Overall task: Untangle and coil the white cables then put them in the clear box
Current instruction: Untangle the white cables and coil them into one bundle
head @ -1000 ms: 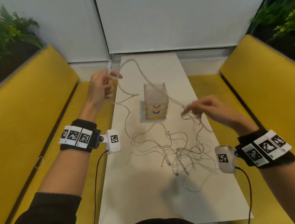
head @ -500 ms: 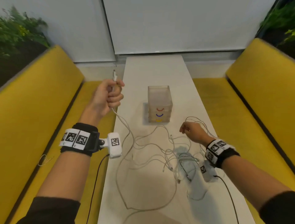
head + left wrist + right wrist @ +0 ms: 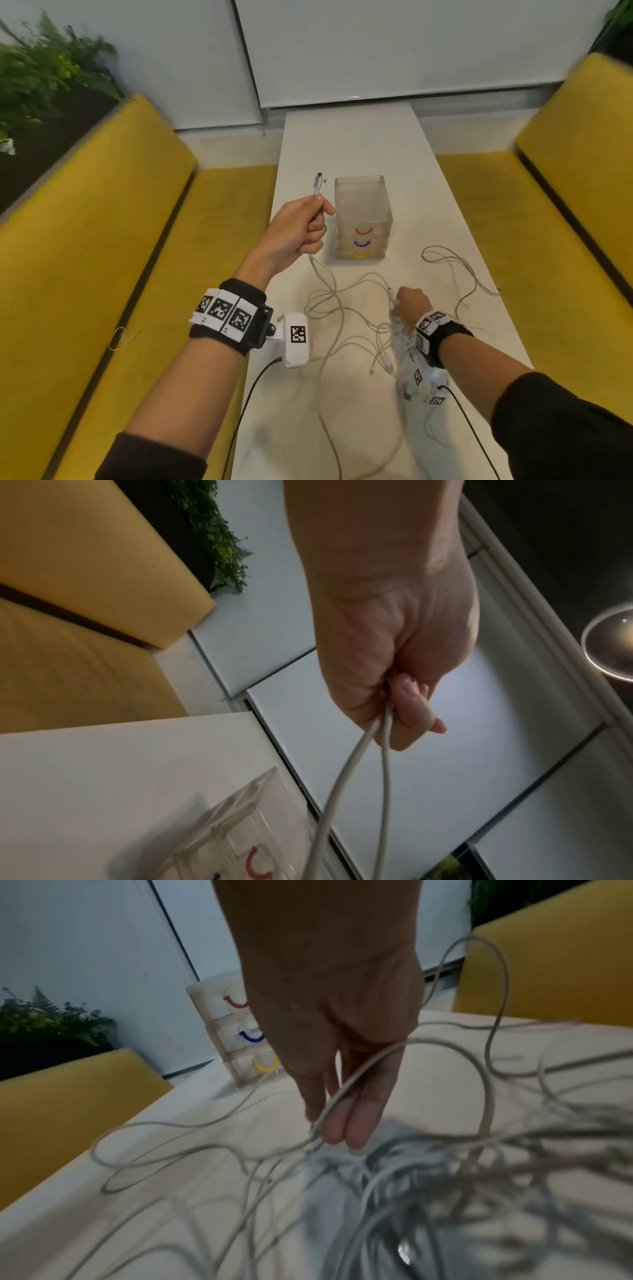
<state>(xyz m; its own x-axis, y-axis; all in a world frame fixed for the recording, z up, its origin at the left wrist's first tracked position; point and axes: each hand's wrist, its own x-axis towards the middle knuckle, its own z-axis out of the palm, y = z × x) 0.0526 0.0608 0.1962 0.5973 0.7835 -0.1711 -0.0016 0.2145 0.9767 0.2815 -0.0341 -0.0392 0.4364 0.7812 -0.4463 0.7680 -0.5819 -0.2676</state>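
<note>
Left hand [image 3: 297,233] fisted round thin white cable [image 3: 322,274], plug up, beside clear plastic box [image 3: 362,219]. Right hand [image 3: 409,305] fingers straight, in tangle [image 3: 383,339] on white surface [image 3: 352,137]. Best: pin knot, draw slowly.

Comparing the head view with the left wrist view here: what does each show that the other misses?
Only the head view shows the cable's plug sticking up above the left hand, the right hand down in the tangle of cables, and the whole table. Only the left wrist view shows two strands leaving the fist's underside and a curled fingertip. Both show the left hand gripping cable beside the clear box.
</note>
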